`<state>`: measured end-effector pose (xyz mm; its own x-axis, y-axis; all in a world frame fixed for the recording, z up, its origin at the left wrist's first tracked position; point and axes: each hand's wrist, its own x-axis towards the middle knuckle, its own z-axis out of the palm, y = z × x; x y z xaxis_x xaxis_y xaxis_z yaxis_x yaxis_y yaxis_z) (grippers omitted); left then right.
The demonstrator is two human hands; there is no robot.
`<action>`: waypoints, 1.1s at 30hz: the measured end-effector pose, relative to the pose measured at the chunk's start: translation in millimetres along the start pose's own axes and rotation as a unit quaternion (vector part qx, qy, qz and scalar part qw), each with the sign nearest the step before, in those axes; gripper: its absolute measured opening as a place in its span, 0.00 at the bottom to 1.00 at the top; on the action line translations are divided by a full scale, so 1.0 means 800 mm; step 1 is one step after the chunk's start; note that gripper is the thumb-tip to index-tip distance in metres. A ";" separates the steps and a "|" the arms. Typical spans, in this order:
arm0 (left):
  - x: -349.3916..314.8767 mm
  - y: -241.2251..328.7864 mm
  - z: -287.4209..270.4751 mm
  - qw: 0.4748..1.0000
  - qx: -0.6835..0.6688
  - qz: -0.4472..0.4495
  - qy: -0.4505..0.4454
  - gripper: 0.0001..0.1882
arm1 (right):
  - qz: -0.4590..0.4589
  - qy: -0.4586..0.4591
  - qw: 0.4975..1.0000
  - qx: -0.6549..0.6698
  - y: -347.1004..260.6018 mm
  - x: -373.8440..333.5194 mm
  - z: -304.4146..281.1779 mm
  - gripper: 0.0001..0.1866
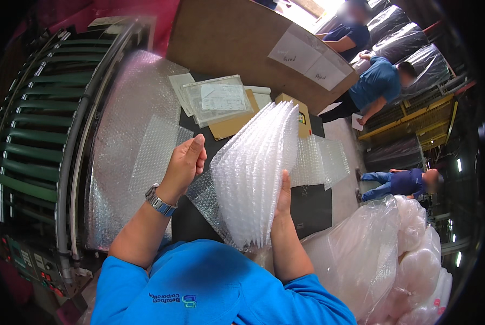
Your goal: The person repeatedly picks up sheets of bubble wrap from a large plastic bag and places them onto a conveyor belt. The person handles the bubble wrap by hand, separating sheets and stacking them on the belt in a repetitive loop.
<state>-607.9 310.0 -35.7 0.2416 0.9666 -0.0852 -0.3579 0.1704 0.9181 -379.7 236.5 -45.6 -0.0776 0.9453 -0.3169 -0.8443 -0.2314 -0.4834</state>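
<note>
A thick stack of clear bubble wrap sheets (253,179) stands on edge in front of me, its many layers fanned slightly at the top. My right hand (283,197) grips the stack along its right side, thumb up against the outer sheet and the other fingers hidden behind. To the left of the stack, apart from it, my left hand (187,161) is closed with the thumb raised over curled fingers; nothing shows in it. Loose bubble wrap pieces (321,161) lie on the dark tabletop (313,208) behind and beside the stack.
A machine with green slats (42,119) stands at left, a broad bubble wrap sheet (123,146) beside it. Papers in a clear sleeve (221,97) lie on cardboard near a brown partition (221,38). Large plastic bags (356,244) fill the lower right. Several people (380,81) are beyond.
</note>
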 end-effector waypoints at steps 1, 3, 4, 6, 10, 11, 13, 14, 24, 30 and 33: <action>-0.004 0.007 0.002 1.000 -0.016 0.007 -0.004 0.25 | 0.001 0.003 1.000 -0.006 0.001 0.000 0.001 0.39; -0.012 0.020 0.005 0.999 -0.049 0.021 -0.011 0.26 | 0.002 0.009 1.000 -0.013 0.002 -0.002 0.005 0.40; -0.013 0.023 0.002 0.998 -0.032 0.043 -0.022 0.26 | 0.003 0.012 1.000 -0.017 0.002 -0.002 0.006 0.40; -0.015 0.029 -0.008 0.995 0.002 0.086 -0.042 0.27 | -0.006 0.008 1.000 -0.024 0.001 -0.002 0.004 0.40; -0.020 0.046 -0.010 0.970 0.166 0.115 -0.138 0.25 | -0.029 -0.005 0.999 -0.031 0.002 0.001 -0.007 0.40; -0.018 0.044 -0.014 0.960 0.184 0.110 -0.179 0.24 | -0.034 0.001 0.999 -0.041 0.002 0.001 -0.009 0.40; -0.020 0.036 -0.015 0.959 0.183 0.132 -0.169 0.22 | -0.045 0.012 0.997 -0.060 0.002 -0.001 -0.011 0.40; -0.023 0.031 -0.009 0.966 0.164 0.158 -0.118 0.21 | -0.049 0.010 0.997 -0.063 0.002 -0.002 -0.010 0.39; -0.002 0.025 -0.033 0.972 -0.045 0.164 0.164 0.16 | -0.097 0.006 0.992 -0.080 -0.013 -0.009 0.007 0.38; -0.017 0.023 -0.023 0.996 0.015 0.080 -0.038 0.18 | -0.119 0.033 0.985 -0.117 -0.012 -0.012 0.003 0.38; -0.013 0.011 -0.028 0.971 0.177 0.104 -0.122 0.20 | -0.121 0.034 0.983 -0.136 -0.010 -0.011 0.001 0.38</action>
<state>-634.0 305.7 -35.1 0.4190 0.8917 0.1712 -0.1007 -0.1417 0.9848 -372.6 230.3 -38.2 0.1513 0.9650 -0.2142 -0.6593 -0.0629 -0.7492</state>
